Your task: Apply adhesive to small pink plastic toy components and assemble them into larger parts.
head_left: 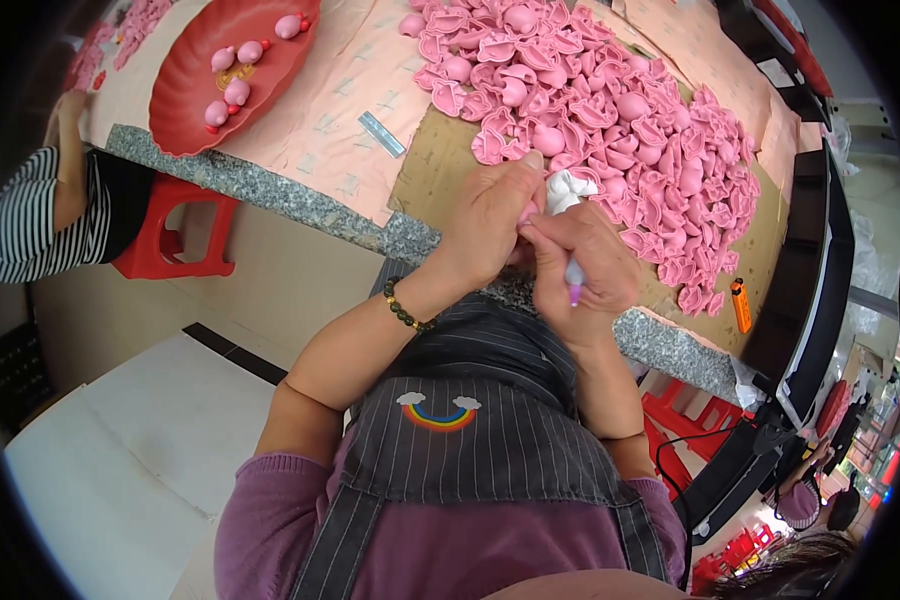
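My left hand [488,220], with a beaded bracelet on its wrist, pinches a small pink moulded piece [527,213] over the table's near edge. Close against it is my right hand [592,258], its thumb and forefinger meeting at that piece. A slim pen-like tool [574,281], whitish with a purple end, pokes out from the right hand's curled fingers. The fingers hide most of the piece and the tool's other end. Just beyond the hands, a crumpled white tissue [568,188] lies beside a large heap of pink moulded pieces [610,110].
The heap rests on a brown board [426,170]. Left of it lie a metal strip [381,134] and a red scalloped tray [182,95] holding several pink pieces. An orange utility knife [741,305] lies at right. Another person's striped sleeve [30,215] shows far left, near a red stool [185,235].
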Demonstrator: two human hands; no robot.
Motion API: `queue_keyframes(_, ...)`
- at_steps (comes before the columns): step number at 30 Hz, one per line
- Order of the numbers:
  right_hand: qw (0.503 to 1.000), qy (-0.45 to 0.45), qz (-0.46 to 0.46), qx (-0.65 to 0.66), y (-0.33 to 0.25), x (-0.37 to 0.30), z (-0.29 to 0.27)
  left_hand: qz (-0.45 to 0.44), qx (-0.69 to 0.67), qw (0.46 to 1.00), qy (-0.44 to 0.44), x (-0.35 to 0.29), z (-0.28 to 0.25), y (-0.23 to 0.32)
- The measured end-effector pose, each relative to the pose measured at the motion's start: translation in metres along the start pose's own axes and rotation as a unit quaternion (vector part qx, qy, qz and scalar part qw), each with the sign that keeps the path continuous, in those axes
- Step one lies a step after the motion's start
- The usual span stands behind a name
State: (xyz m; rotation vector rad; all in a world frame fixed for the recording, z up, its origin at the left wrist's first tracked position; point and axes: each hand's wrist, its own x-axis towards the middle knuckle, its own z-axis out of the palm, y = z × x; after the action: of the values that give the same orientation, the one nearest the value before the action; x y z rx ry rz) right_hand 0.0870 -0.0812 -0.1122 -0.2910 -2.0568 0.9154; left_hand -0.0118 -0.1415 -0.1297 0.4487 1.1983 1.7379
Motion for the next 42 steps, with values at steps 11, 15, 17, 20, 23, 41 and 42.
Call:
queue_keyframes(11, 1.0, 0.0, 0.002, -0.005, 0.002, -0.002, 0.0, -0.006, -0.007, 1.0, -0.001, -0.002, 0.0, -0.001)
queue_keyframes(15, 0.998, 0.031, 0.03, 0.049, 0.008, -0.008, -0.004, -0.023, -0.038, 0.999, -0.007, -0.004, 0.001, 0.0)
queue_keyframes(17, 0.998, 0.03, 0.024, 0.043, 0.006, -0.008, -0.003, -0.016, -0.016, 1.0, -0.008, -0.004, 0.0, -0.003)
queue_keyframes(20, 0.999, 0.004, -0.043, -0.03, 0.002, 0.001, 0.001, 0.025, -0.008, 1.0, -0.012, 0.0, -0.004, -0.006)
queue_keyframes(23, 0.999, -0.005, -0.032, -0.026, 0.006, -0.002, -0.001, 0.014, -0.025, 0.999, -0.017, 0.0, -0.004, -0.005)
queue_keyframes(41, 0.994, 0.009, -0.102, -0.046, 0.006, 0.003, 0.0, 0.143, 0.08, 0.986, 0.01, 0.0, 0.003, -0.008)
queue_keyframes(42, 0.997, 0.009, -0.035, -0.07, 0.006, 0.005, -0.002, 0.036, 0.08, 0.996, 0.017, -0.004, 0.006, 0.004)
